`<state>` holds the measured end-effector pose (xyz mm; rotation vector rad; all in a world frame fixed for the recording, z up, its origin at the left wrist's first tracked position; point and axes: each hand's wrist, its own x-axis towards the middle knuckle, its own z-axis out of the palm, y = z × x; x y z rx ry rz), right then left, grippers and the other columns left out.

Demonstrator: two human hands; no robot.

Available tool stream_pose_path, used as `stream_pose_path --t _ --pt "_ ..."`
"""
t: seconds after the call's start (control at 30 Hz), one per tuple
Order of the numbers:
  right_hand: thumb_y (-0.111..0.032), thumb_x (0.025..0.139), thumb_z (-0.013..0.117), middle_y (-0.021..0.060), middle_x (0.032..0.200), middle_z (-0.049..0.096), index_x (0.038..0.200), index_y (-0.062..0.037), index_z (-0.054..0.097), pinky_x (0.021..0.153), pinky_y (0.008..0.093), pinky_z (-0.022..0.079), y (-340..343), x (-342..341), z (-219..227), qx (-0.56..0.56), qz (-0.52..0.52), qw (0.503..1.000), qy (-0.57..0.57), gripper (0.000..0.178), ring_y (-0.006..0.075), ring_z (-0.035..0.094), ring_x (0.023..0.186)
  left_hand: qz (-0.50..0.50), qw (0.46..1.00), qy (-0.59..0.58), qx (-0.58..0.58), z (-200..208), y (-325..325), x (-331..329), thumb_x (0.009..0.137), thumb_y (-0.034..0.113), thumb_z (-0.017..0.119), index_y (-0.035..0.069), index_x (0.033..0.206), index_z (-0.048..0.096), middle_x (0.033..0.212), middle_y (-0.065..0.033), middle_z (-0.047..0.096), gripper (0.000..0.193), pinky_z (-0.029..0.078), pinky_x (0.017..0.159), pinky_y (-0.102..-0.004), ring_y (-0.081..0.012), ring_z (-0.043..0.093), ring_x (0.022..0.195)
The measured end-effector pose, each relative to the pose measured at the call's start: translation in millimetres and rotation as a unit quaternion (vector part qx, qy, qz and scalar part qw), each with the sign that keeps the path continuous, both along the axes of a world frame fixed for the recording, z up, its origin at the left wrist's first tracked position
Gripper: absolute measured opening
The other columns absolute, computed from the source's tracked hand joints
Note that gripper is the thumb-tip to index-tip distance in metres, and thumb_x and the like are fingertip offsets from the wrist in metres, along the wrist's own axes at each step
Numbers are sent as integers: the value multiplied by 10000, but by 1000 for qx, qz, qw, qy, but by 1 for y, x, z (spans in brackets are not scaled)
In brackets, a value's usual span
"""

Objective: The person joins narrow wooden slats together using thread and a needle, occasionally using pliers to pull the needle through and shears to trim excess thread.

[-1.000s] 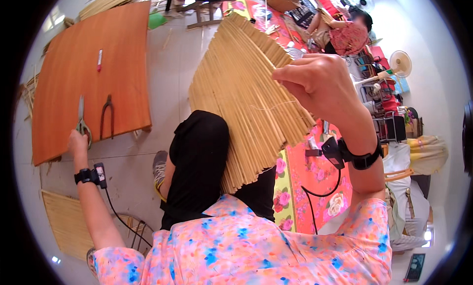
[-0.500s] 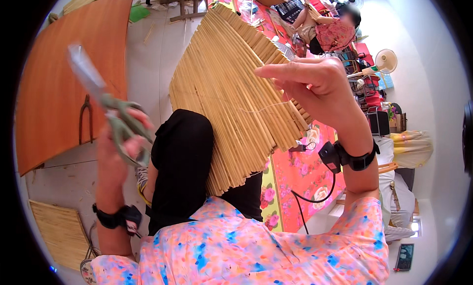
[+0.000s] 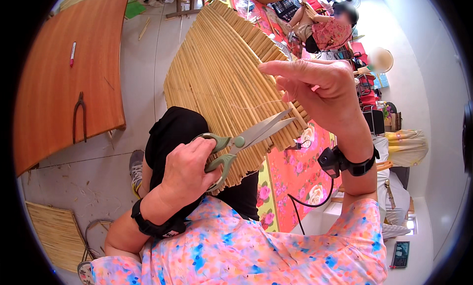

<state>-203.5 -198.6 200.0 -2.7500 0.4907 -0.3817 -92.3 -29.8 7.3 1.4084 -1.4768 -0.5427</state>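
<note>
Across my black-trousered knees lies a panel (image 3: 212, 83) of straw-coloured stalks set side by side, with uneven ends on its near edge. My left hand (image 3: 186, 167) is closed round the green handles of a pair of scissors (image 3: 239, 141). Their blades stand slightly apart over the panel, the tips close below my right hand (image 3: 322, 85). A thin pale thread (image 3: 258, 106) runs over the stalks to the right hand's bent fingers, which appear to pinch it. That hand is at the panel's right edge, its index finger pointing left; the fingertips are partly hidden.
On the left, an orange-brown table (image 3: 101, 83) bears pliers (image 3: 79, 118) and a marker pen (image 3: 73, 55). Another stalk panel (image 3: 54, 231) lies at lower left. Red floral cloth (image 3: 305, 186) spreads on the right. A person (image 3: 331, 33) sits at the far right, near a lamp (image 3: 383, 60).
My left hand has brought the scissors rightward from beside the table to over the panel, blades now toward the thread. My right hand has barely moved. The marker pen is now uncovered.
</note>
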Motion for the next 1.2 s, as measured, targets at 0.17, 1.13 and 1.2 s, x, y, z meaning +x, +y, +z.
stream_pose_path --t 0.17,1.13,1.2 --pt "1 811 630 42 572 589 1037 -152 752 498 254 456 -2 0 -2 5 8 1000 -15 300 95 568 500 13 999 41 -5 -9 3 0 657 101 757 23 950 611 861 -122 630 337 512 627 -372 -317 629 723" --pt "43 868 628 2 717 675 1098 -34 717 576 176 503 2 1 0 66 -30 997 38 259 30 614 626 3 999 32 -18 -13 -5 -9 670 65 744 33 892 573 835 -118 600 282 511 586 -380 -331 620 701" --pt "42 871 629 1 718 673 1098 -32 717 579 173 499 2 0 -1 72 -29 996 32 254 29 610 628 4 999 33 -14 -14 -4 -10 674 72 741 33 890 563 841 -115 585 283 507 584 -383 -330 614 696"
